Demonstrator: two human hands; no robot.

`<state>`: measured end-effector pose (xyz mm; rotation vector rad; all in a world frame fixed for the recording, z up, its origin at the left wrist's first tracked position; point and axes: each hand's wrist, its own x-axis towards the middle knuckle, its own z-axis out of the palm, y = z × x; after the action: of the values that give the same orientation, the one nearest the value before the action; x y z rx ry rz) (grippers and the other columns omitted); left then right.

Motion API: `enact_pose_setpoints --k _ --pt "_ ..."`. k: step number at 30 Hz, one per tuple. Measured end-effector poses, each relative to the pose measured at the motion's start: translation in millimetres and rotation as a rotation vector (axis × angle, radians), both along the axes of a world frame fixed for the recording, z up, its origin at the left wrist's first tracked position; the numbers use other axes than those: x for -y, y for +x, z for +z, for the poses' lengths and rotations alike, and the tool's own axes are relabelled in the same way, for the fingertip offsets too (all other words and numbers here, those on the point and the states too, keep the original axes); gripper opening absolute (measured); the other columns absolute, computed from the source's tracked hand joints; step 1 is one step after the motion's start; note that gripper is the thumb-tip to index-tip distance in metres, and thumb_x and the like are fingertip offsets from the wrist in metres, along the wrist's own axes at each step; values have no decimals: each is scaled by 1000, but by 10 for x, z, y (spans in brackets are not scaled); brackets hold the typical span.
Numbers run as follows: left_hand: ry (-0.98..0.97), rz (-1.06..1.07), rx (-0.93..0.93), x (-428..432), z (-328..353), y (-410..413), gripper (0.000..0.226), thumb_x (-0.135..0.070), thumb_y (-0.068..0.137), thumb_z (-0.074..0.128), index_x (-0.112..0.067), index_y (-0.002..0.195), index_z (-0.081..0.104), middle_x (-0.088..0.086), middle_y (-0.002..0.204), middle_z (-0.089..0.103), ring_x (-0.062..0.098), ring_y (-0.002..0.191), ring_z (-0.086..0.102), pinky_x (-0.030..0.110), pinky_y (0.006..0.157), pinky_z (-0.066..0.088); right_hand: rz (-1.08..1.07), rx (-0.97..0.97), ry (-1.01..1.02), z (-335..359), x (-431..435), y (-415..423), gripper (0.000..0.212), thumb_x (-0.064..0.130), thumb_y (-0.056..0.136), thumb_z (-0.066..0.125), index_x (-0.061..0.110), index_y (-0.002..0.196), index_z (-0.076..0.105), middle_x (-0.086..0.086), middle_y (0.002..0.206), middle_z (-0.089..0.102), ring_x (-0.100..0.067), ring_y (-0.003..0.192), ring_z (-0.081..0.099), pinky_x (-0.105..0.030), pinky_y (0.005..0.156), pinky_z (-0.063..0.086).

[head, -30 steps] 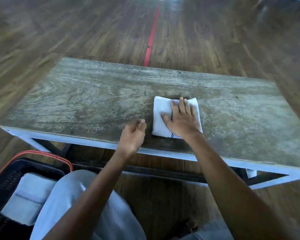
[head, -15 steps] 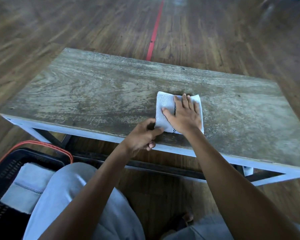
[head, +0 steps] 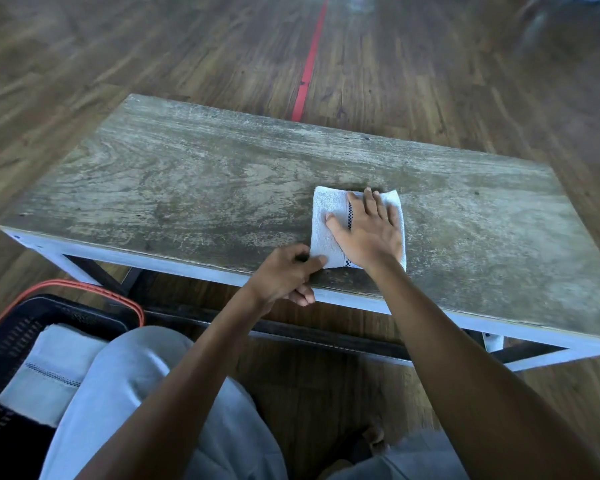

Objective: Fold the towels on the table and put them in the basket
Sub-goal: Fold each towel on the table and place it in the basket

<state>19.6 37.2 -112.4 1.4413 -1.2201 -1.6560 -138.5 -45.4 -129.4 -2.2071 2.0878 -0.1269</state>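
So, our folded towel [head: 329, 216] sits on the desk [head: 187, 188], close to its near edge. Our right grip [head: 368, 233] lies flat on top, fingers straight, pressing it down. Our left grip [head: 284, 275] is pinching the towel's near-left corner right at the desk's edge. Down left of the desk, the basket [head: 0, 341] holds a second towel [head: 45, 372].

Table [head: 222, 188]: weathered wood top, matt, rough grain, pale painted frame. Towel [head: 329, 209]: white terry cloth, nubby. Basket [head: 11, 341]: black perforated plastic, orange rim. Floor [head: 118, 57]: wood planks, slight sheen.
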Motion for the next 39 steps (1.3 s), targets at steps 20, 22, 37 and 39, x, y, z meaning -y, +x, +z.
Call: enact_pose_setpoints --k 20,22,37,39 --pt "-394 320 274 114 157 -65 16 -28 94 56 -16 103 53 -7 79 57 7 60 56 18 57 47 -96 1060 -83 406 -332 -512 30 28 97 52 22 126 56 8 120 59 -1 111 53 -12 91 40" --pt "-622 231 416 152 163 -182 17 -28 94 56 -17 106 55 -5 85 59 6 74 58 20 70 48 -178 1032 -199 372 -503 -663 23 21 97 51 18 118 59 8 109 61 2 96 56 0 74 39" --pt "-709 -413 1217 400 -173 -706 54 -47 101 6 -29 152 0 -3 161 -6 17 147 -12 52 116 -9 -289 802 -118 -14 -764 -836 8 50 81 65 45 85 61 15 113 59 -5 110 52 -41 104 38" --pt "-697 -413 1226 406 -178 -707 55 -47 101 5 -30 152 -2 -3 160 -7 17 147 -13 54 115 -10 -290 714 -96 -8 -722 -828 16 53 81 63 40 90 63 14 120 56 -7 117 48 -41 107 32"
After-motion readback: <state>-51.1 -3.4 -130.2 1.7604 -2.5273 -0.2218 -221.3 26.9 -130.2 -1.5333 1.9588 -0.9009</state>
